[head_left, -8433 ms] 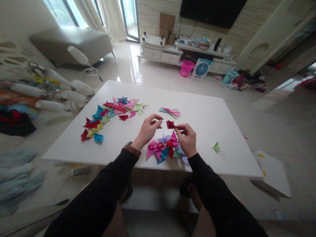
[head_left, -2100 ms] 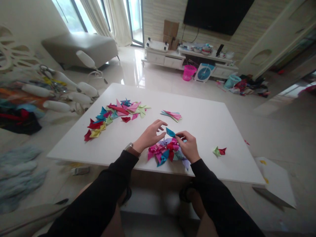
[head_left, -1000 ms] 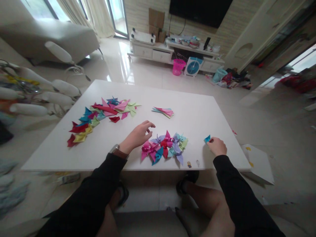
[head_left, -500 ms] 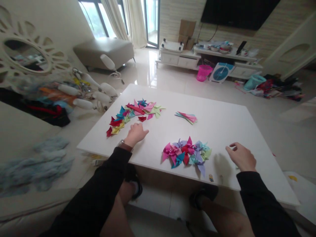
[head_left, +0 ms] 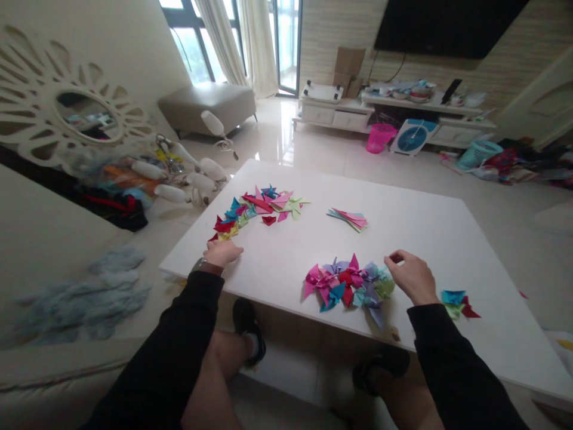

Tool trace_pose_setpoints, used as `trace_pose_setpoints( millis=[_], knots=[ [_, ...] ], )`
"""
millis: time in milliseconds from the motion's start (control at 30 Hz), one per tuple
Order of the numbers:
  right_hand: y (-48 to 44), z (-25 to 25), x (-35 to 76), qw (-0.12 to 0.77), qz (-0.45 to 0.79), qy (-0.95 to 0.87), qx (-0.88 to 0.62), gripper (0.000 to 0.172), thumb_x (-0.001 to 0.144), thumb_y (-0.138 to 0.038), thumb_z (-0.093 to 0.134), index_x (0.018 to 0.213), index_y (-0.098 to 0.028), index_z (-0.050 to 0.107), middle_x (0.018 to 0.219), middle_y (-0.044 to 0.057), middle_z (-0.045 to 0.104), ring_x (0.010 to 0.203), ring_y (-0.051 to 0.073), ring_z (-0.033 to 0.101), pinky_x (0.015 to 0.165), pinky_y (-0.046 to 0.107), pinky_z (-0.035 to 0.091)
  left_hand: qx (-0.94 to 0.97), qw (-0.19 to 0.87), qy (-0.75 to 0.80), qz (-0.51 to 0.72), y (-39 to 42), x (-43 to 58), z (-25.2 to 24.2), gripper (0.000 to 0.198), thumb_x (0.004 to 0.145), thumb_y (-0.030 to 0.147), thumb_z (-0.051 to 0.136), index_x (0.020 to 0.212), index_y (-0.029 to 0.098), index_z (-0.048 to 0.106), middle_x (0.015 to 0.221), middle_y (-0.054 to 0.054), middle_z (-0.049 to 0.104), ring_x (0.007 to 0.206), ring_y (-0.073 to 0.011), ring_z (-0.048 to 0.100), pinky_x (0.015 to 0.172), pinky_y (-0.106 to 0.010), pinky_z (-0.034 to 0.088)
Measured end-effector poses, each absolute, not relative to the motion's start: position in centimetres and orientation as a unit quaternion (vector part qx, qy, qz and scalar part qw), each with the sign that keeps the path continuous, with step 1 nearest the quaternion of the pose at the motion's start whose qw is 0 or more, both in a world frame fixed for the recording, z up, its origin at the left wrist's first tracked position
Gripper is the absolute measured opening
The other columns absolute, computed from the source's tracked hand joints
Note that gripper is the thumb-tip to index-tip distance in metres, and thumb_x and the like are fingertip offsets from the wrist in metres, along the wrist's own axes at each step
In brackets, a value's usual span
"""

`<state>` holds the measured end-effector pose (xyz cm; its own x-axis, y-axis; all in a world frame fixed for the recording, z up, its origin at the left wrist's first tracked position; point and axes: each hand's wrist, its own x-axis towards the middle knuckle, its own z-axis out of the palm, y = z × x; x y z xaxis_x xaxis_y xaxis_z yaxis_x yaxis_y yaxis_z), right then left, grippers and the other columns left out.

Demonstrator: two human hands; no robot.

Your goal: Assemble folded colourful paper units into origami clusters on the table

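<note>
A white table [head_left: 430, 233] holds coloured folded paper pieces. My left hand [head_left: 222, 253] lies with curled fingers at the near end of a long row of folded pieces [head_left: 257, 206], touching its red and yellow ones; whatever is under the fingers is hidden. My right hand [head_left: 412, 278] hovers at the right edge of a tight cluster of pink, red, blue and purple folded shapes [head_left: 347, 282], its fingers curled in and nothing visible in them. To its right lie a blue, a green and a red piece [head_left: 456, 300] together.
A small stack of flat papers [head_left: 349, 218] lies at mid-table. Left of the table are a white ornate mirror [head_left: 67, 119], clutter and a grey fluffy rug [head_left: 89, 292]. Beyond are a chaise [head_left: 206, 103], a pink basket [head_left: 378, 137] and a fan [head_left: 414, 136].
My right hand set the blue piece down at the right beside the green and red ones and came back to the cluster. My left hand slid left to the row's near end. The view swung left.
</note>
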<state>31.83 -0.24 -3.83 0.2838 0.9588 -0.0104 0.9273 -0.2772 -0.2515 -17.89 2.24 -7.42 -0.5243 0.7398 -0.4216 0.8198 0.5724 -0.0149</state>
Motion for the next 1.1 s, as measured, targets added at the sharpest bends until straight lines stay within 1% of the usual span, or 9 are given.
trace_pose_setpoints(
  millis=[133,233,333,433,567,733,967,1033,1100],
  knots=[
    [-0.5,-3.7,31.5,0.103,0.077,-0.599,-0.791,0.023,0.083,-0.045,0.057,0.08,-0.027,0.071,0.092,0.006,0.077,0.08,0.025,0.065,0.064,0.033,0.036,0.469,0.175,0.858,-0.113,2.2,-17.6,-7.0,0.072,0.083,0.052,0.055,0.136,0.005,0.06,0.15,-0.032,0.046,0.137,-0.0471,0.045,0.101,-0.055,0.044],
    [-0.8,-3.6,31.4,0.122,0.077,-0.604,-0.784,0.022,0.083,-0.043,0.058,0.078,-0.026,0.071,0.084,0.007,0.075,0.075,0.025,0.064,0.064,0.033,0.037,0.524,0.176,0.828,-0.095,2.5,-16.7,-6.1,0.066,0.087,0.053,0.049,0.126,0.002,0.067,0.139,-0.033,0.056,0.128,-0.0467,0.055,0.098,-0.052,0.047],
    [-1.3,-3.3,30.7,0.174,0.082,-0.625,-0.756,0.019,0.083,-0.039,0.058,0.076,-0.024,0.069,0.08,0.006,0.074,0.07,0.022,0.063,0.066,0.033,0.04,0.601,0.175,0.78,-0.017,3.2,-14.2,-5.0,0.052,0.091,0.044,0.048,0.113,0.005,0.073,0.119,-0.027,0.07,0.116,-0.0392,0.066,0.095,-0.044,0.051],
    [-1.8,-2.7,28.9,0.238,0.103,-0.666,-0.7,0.016,0.083,-0.034,0.058,0.078,-0.022,0.067,0.085,0.005,0.072,0.067,0.019,0.062,0.07,0.034,0.044,0.666,0.23,0.696,0.139,3.9,-9.8,-3.9,0.038,0.087,0.03,0.055,0.114,0.01,0.073,0.119,-0.018,0.073,0.106,-0.0279,0.07,0.093,-0.035,0.053],
    [-2.1,-1.9,25.3,0.352,0.213,-0.676,-0.611,0.019,0.084,-0.031,0.058,0.095,-0.019,0.068,0.099,0.007,0.071,0.076,0.019,0.066,0.069,0.032,0.05,0.707,0.329,0.549,0.3,3.8,-2.8,-2.7,0.026,0.084,0.021,0.059,0.103,0.013,0.075,0.107,-0.011,0.077,0.09,-0.0198,0.072,0.083,-0.03,0.056],
    [-1.5,-2.1,22.3,0.447,0.271,-0.648,-0.554,0.038,0.082,-0.025,0.062,0.121,-0.022,0.061,0.119,0.009,0.067,0.088,0.02,0.068,0.071,0.033,0.055,0.746,0.349,0.443,0.354,3.1,2.6,-2.2,0.02,0.08,0.015,0.065,0.095,0.015,0.077,0.097,-0.008,0.077,0.084,-0.0181,0.071,0.081,-0.031,0.057],
    [-1.5,-3.0,22.9,0.456,0.319,-0.628,-0.544,0.016,0.088,-0.033,0.065,0.098,-0.021,0.066,0.098,0.006,0.07,0.085,0.02,0.068,0.07,0.031,0.054,0.766,0.352,0.425,0.33,2.7,3.7,-2.5,0.015,0.078,0.013,0.067,0.09,0.016,0.075,0.088,-0.006,0.076,0.074,-0.0154,0.069,0.071,-0.027,0.054],
    [-1.7,-3.3,23.3,0.451,0.347,-0.615,-0.546,0.017,0.088,-0.036,0.066,0.093,-0.021,0.068,0.093,0.005,0.071,0.082,0.02,0.068,0.07,0.031,0.053,0.759,0.368,0.423,0.33,2.6,3.6,-2.4,0.011,0.078,0.015,0.068,0.088,0.016,0.073,0.084,-0.005,0.074,0.074,-0.0154,0.068,0.069,-0.026,0.053],
    [-1.8,-3.6,23.7,0.454,0.383,-0.591,-0.547,0.02,0.087,-0.04,0.069,0.089,-0.02,0.069,0.087,0.004,0.071,0.077,0.019,0.067,0.068,0.03,0.051,0.735,0.405,0.421,0.345,2.5,3.6,-2.3,0.017,0.079,0.019,0.071,0.095,0.016,0.07,0.086,-0.005,0.074,0.073,-0.015,0.068,0.068,-0.026,0.053]
  ],
)
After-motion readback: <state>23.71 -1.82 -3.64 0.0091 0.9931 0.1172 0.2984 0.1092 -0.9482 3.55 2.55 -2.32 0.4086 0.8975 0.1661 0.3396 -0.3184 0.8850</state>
